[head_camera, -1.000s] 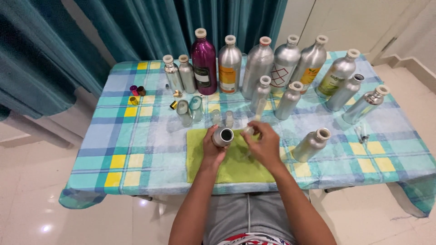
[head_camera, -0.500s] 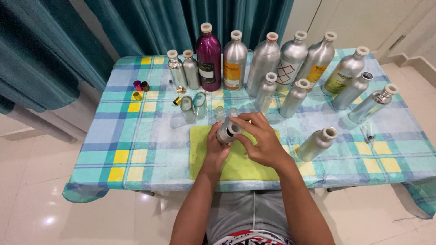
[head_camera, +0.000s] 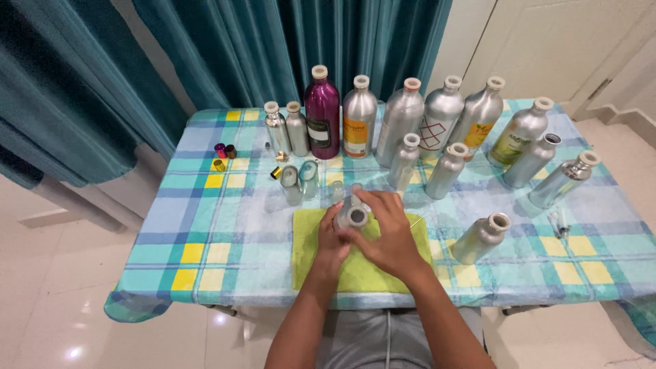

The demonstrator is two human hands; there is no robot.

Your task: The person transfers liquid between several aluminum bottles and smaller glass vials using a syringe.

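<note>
Probably light, stiff and slippery: small metal bottle (head_camera: pixel 351 216) clamped by left hand (head_camera: pixel 333 244) round body, right hand (head_camera: pixel 386 234) fingers closed at neck, above green cloth (head_camera: pixel 307 263).

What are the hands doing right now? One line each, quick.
Left hand: closed around the small silver bottle, over the green cloth.
Right hand: fingers at the same bottle's neck, gripping it.

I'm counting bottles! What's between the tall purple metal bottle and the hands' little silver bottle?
In the head view, small clear glass vials stand between the tall purple metal bottle and the little silver bottle, on the checked tablecloth.
</note>
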